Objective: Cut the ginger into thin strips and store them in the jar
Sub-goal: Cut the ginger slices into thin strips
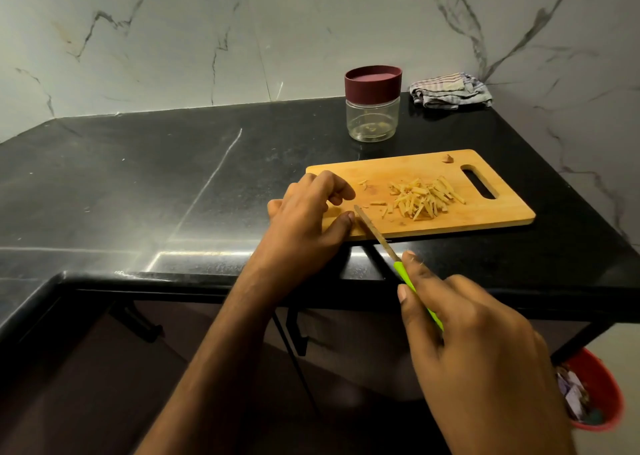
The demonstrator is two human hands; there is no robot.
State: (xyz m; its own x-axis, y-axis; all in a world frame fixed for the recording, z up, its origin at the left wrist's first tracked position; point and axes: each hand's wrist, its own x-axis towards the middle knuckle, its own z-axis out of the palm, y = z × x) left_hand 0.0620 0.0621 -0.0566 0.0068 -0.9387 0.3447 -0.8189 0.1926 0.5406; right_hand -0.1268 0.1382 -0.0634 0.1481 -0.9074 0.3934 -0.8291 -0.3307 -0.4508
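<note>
Ginger strips [424, 196] heaped at two o'clock from knife [375, 233] tip, long axes toward one o'clock; right hand [467, 337] grip clasping knife; left hand [308, 219] loosely curled, empty, nearer the heap.

1 jar [372, 117], 1 board [491, 212], 1 knife [377, 234], 1 cloth [450, 91], 1 red bin [604, 378], 2 hands [304, 219].

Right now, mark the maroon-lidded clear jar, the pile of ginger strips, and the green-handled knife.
maroon-lidded clear jar [372, 122], head view, clear body.
pile of ginger strips [424, 198], head view, middle.
green-handled knife [375, 234], head view, blade.
</note>
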